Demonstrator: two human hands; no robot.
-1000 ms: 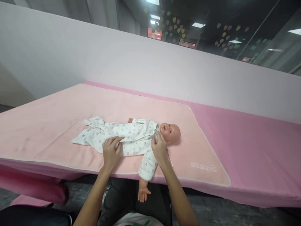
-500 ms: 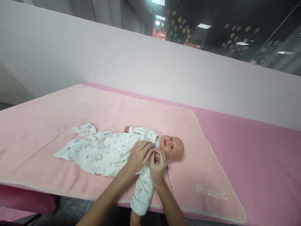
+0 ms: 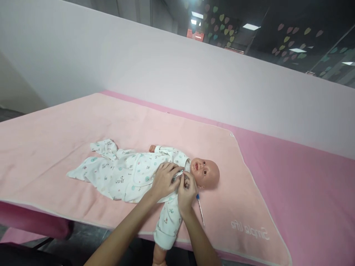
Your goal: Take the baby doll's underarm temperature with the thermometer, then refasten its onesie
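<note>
A baby doll (image 3: 205, 173) lies on its back, its head toward the right, in a white printed baby outfit (image 3: 141, 173). Both my hands meet at the neckline below its chin. My left hand (image 3: 165, 180) rests over the chest, with thumb and fingers pinching the collar cloth. Close beside it, my right hand (image 3: 187, 190) has its fingers curled and pinches the same collar edge. The fastening there is too small to make out. Next to my right wrist lies a thin white thermometer-like stick (image 3: 201, 211) with a blue end.
Under the doll is a pale pink mat (image 3: 235, 207) with mirrored lettering, spread on a darker pink padded table (image 3: 313, 192). The doll's near arm (image 3: 168, 225) hangs over the front edge. A white partition (image 3: 172, 74) with glass above it stands behind.
The view has shifted slightly. My fingers remain at the collar, where a bit more white cloth now shows between them.
</note>
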